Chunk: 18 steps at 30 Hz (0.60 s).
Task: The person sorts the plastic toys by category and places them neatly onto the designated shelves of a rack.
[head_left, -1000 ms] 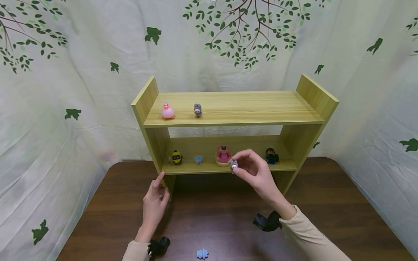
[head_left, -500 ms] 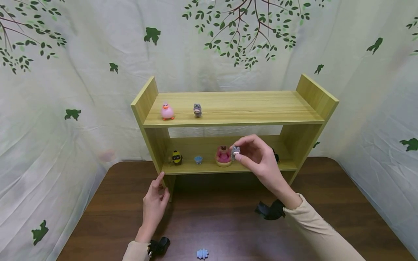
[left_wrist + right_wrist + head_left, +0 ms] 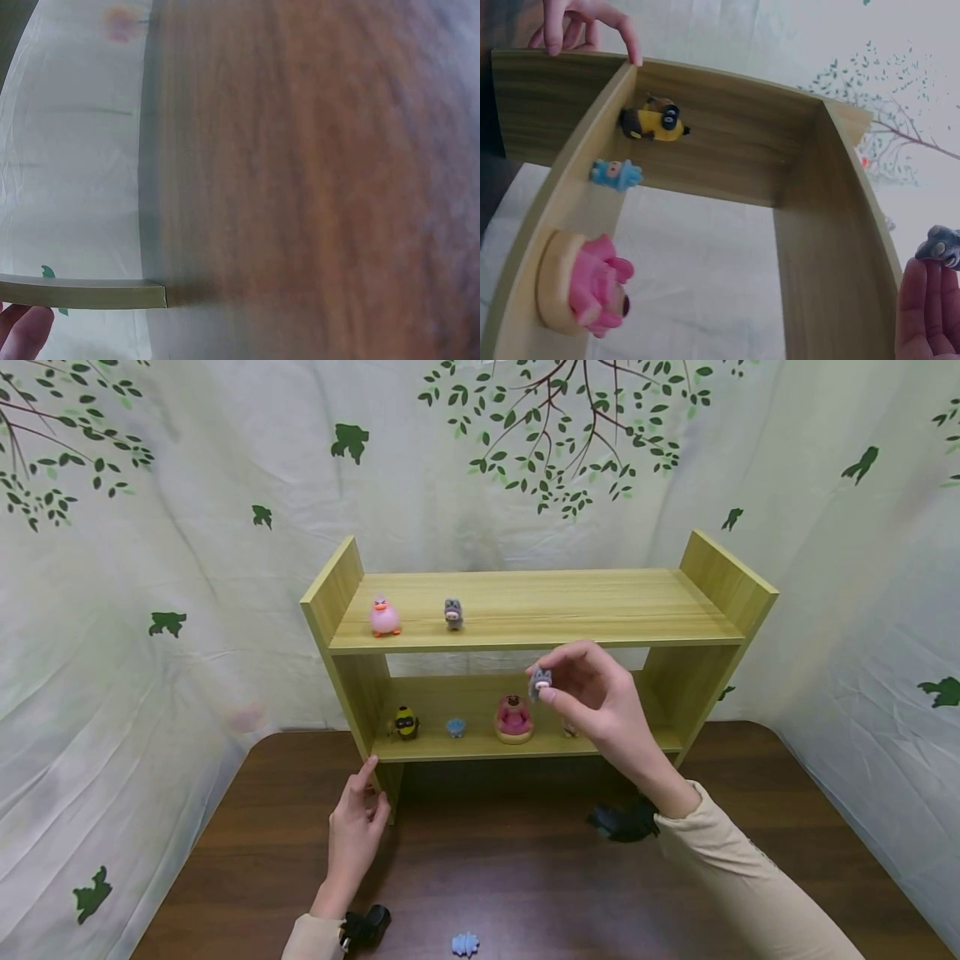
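My right hand (image 3: 603, 706) pinches a small grey figurine (image 3: 540, 683) with a pale face between thumb and fingertips, in front of the gap below the top shelf board. In the right wrist view the grey figurine (image 3: 939, 245) is at the right edge, above the fingers (image 3: 928, 304). A pink bear figure (image 3: 513, 718) with a round tan base sits on the middle shelf, to the lower left of that hand. My left hand (image 3: 356, 827) touches the left side panel of the wooden shelf (image 3: 480, 756), index fingertip on its front corner.
A pink duck (image 3: 386, 616) and another grey figurine (image 3: 453, 614) stand on the top board. Below are a yellow-black figure (image 3: 407, 722), a blue figurine (image 3: 456, 727) and a small figure (image 3: 570, 727) partly behind my right hand. A blue piece (image 3: 465, 944) lies on the table (image 3: 247, 860).
My right hand has risen with the grey figurine, from the middle board's front edge to just below the top board. It now covers the dark-haired figure. My left hand stays put.
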Each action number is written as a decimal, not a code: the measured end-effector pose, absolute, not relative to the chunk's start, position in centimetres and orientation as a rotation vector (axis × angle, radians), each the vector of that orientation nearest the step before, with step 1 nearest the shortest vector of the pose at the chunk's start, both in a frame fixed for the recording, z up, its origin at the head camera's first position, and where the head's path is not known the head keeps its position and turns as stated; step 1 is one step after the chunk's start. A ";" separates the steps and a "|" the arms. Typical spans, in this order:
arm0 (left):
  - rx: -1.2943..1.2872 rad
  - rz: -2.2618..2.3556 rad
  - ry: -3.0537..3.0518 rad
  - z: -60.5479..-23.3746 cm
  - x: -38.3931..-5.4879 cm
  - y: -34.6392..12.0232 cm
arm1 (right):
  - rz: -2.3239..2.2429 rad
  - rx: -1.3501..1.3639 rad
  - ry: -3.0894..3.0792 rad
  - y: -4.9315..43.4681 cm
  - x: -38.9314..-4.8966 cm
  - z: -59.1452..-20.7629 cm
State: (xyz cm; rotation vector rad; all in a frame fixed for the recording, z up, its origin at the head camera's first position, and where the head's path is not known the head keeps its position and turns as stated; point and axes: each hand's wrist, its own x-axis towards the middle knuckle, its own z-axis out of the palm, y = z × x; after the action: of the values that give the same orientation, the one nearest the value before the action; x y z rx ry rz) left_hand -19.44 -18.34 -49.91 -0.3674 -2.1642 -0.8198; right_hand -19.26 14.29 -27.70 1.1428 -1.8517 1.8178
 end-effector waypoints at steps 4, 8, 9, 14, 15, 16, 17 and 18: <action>-0.371 -0.814 -2.162 -49.9 -19.5 -18.3 | 1.817 1.139 -1.833 14.2 -19.4 -27.1; -0.372 -0.809 -2.161 -50.0 -19.5 -18.3 | 1.823 1.122 -1.821 14.2 -19.6 -26.6; -0.373 -0.808 -2.161 -50.0 -19.5 -18.3 | 1.824 1.121 -1.818 14.2 -19.7 -26.5; -0.366 -0.818 -2.167 -49.9 -19.4 -18.3 | 1.818 1.109 -1.813 14.2 -19.9 -25.9; -0.366 -0.819 -2.167 -49.9 -19.4 -18.3 | 1.809 1.109 -1.814 14.3 -20.0 -25.7; -0.365 -0.822 -2.169 -49.9 -19.4 -18.3 | 1.800 1.108 -1.816 14.2 -20.1 -25.6; -0.364 -0.824 -2.170 -49.8 -19.4 -18.3 | 1.788 1.105 -1.820 14.2 -20.1 -25.5; -0.363 -0.826 -2.171 -49.8 -19.4 -18.3 | 1.780 1.102 -1.823 14.2 -20.2 -25.4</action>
State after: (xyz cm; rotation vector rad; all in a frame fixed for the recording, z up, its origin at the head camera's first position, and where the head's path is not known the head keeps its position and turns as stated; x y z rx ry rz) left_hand -19.41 -18.28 -49.84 -0.3628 -2.1705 -0.8256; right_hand -20.17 14.24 -25.35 1.1021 -1.8229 1.7803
